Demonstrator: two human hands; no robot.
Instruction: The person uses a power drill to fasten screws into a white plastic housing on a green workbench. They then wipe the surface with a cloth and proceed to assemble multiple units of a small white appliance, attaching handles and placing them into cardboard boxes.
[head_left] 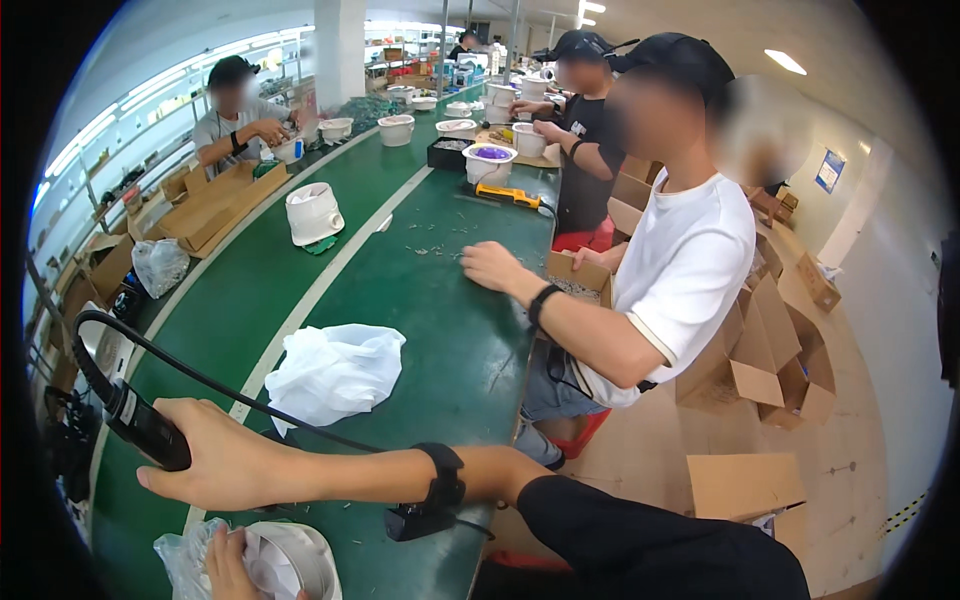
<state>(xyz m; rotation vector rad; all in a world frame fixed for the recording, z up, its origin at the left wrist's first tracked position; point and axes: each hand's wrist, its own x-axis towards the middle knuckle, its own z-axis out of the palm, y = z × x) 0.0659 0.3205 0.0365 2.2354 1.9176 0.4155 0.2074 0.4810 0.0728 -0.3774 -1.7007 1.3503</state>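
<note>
My right forearm crosses the belt from the lower right. My right hand is closed around a black, cylindrical corded electric screwdriver. Its tip end is not visible. A black cable loops from its top and runs back over my forearm. At the lower edge, the fingers of my left hand grip the rim of a white round housing. A clear plastic bag lies against that housing's left side. Beyond my right arm rests a crumpled white plastic bag.
A green conveyor belt carries white housings and a yellow corded tool. A co-worker in a white shirt reaches over small scattered parts beside a carton. Other people work farther along. Cardboard boxes stand at right.
</note>
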